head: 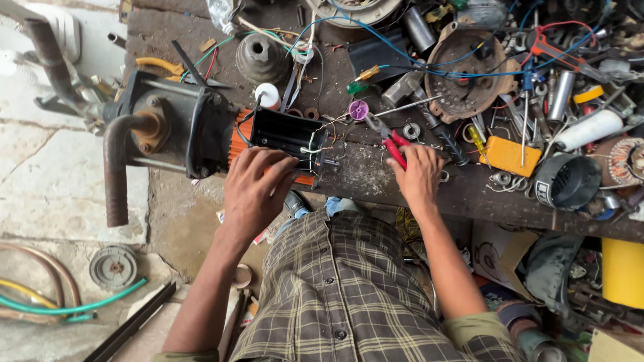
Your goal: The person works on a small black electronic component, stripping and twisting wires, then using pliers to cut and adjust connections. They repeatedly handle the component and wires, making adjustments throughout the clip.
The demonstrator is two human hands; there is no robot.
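My right hand has its grip closed on the red-handled pliers, long axis pointing up-left toward the motor's black terminal box. Left hand rests spread on that box at the surface edge, gripping nothing.

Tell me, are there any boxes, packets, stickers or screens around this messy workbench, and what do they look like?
Crinkly silver wrapper: top edge of the workbench, shiny and crumpled.
Cardboard box: under the bench by the right hand's arm, brown, open flaps, a round drawing on one side.
Scrap of printed paper: on the floor below the left hand, white and red, mostly hidden.
No screens or signs show.
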